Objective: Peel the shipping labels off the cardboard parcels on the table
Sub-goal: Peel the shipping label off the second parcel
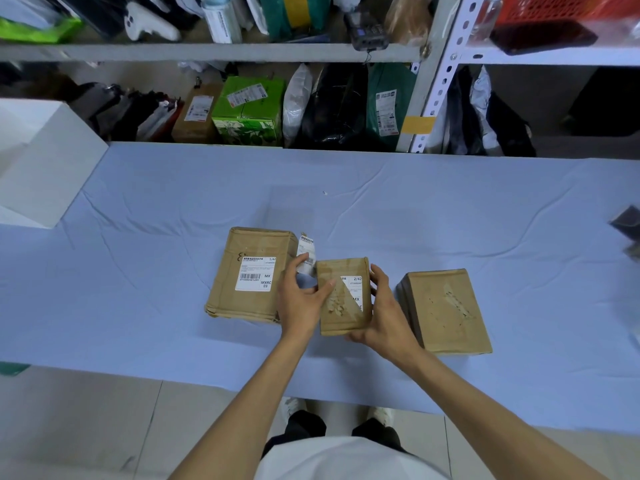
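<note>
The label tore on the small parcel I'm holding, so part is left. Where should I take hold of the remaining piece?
Probably at the diagonal torn edge of the remaining label piece on the middle parcel, coming from its left, where the cardboard is bare. The right hand grips the parcel's right side, blocking that approach. The left hand, pinching the torn-off strip, sits on that side.

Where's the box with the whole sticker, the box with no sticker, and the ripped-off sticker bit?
left parcel (251, 277), head view, on its white label.
right parcel (445, 311), head view, on its bare scuffed top.
torn label piece (306, 249), head view, on its upper end.
</note>
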`<action>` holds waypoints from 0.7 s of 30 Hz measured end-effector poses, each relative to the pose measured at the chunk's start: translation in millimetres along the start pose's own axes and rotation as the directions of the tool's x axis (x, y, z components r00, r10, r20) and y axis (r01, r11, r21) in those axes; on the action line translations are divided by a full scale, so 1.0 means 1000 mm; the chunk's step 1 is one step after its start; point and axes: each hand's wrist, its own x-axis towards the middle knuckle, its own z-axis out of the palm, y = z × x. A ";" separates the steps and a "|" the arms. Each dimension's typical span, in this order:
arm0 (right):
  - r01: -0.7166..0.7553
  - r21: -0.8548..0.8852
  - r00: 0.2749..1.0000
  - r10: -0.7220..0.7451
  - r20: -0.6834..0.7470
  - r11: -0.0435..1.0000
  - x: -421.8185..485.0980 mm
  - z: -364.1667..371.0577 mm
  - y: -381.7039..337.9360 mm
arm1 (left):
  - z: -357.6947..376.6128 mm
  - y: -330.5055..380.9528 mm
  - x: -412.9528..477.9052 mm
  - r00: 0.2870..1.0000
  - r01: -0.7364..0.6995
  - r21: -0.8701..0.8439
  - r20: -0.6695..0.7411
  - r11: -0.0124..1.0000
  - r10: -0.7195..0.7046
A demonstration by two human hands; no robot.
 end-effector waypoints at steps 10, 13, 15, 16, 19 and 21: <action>-0.025 -0.074 0.999 0.022 -0.035 0.997 0.008 -0.001 0.003 | 0.007 -0.015 -0.001 0.993 -0.028 0.123 0.115 0.992 0.014; -0.046 -0.056 0.999 0.044 -0.031 0.997 0.008 -0.001 0.005 | 0.010 -0.016 -0.004 0.987 0.004 0.145 0.160 0.989 -0.027; -0.051 -0.052 0.998 0.049 -0.033 0.997 0.008 -0.001 0.005 | 0.011 -0.018 -0.005 0.981 0.001 0.150 0.191 0.989 -0.030; -0.046 -0.049 0.999 0.045 -0.029 0.998 0.008 -0.001 0.005 | 0.011 -0.018 -0.005 0.978 0.003 0.153 0.205 0.988 -0.034; -0.045 -0.055 0.999 0.043 -0.026 0.997 0.010 -0.001 0.006 | 0.012 -0.022 -0.003 0.970 0.002 0.175 0.238 0.985 -0.045; -0.058 -0.053 0.998 0.057 -0.025 0.997 0.011 -0.001 0.007 | 0.013 -0.026 -0.001 0.971 -0.023 0.181 0.238 0.983 -0.022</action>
